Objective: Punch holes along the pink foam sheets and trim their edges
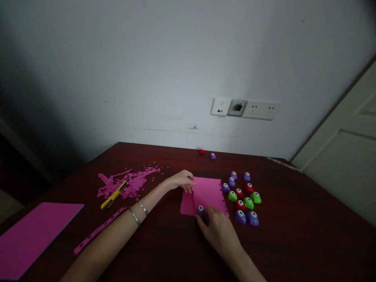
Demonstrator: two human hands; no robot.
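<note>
The pink sheet (207,194) lies on the dark bench (164,250), with small holes down its right side; I can't tell if its left side has any. Its long way runs from near to far. The left hand (183,181) pinches its left edge, and the right hand's (219,227) grip holds a purple punch (201,212) at the near left corner.

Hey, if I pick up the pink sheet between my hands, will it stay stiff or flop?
The pink sheet looks thin, so it would probably feel light and bend. The holes along its right edge may make that side easier to tear. The pink piece partly under it might slide or lift along with it.
</note>
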